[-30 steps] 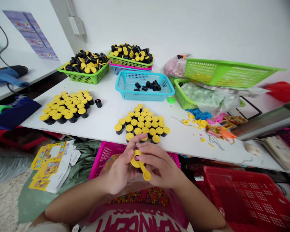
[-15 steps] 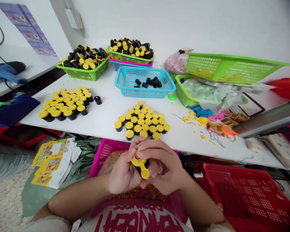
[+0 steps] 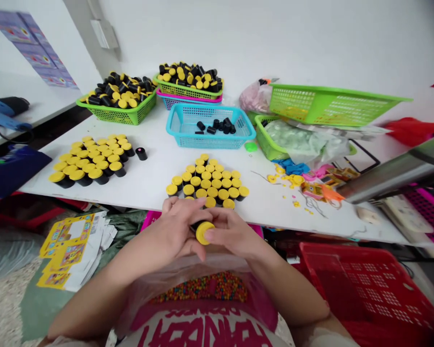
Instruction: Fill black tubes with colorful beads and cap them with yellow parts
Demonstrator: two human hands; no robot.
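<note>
A small black plastic container with its yellow cap (image 3: pixel 203 233) closed is tilted between my two hands, above the bead basket and close to the table's front edge. My right hand (image 3: pixel 235 233) grips it, with the thumb pressed on the cap. The black body reaches into my left hand (image 3: pixel 175 226), whose fingers curl around it and whose thumb sticks out below. Just beyond my hands, several capped containers (image 3: pixel 217 183) stand in a close group. Below my hands, colourful beads (image 3: pixel 206 287) lie in a clear bag inside a pink basket (image 3: pixel 150 219).
More capped containers (image 3: pixel 90 159) stand at left beside one uncapped black container (image 3: pixel 141 153). Green baskets (image 3: pixel 125 115) heaped with containers and a blue basket (image 3: pixel 210 140) with black pieces sit behind. Loose yellow parts (image 3: pixel 292 180) and a metal post (image 3: pixel 386 168) are at right; a red crate (image 3: pixel 369 289) is below.
The container's yellow flip cap was hanging open; now it is shut over the top. My hands have turned the container, and the right thumb now lies on the cap. The view has shifted slightly.
</note>
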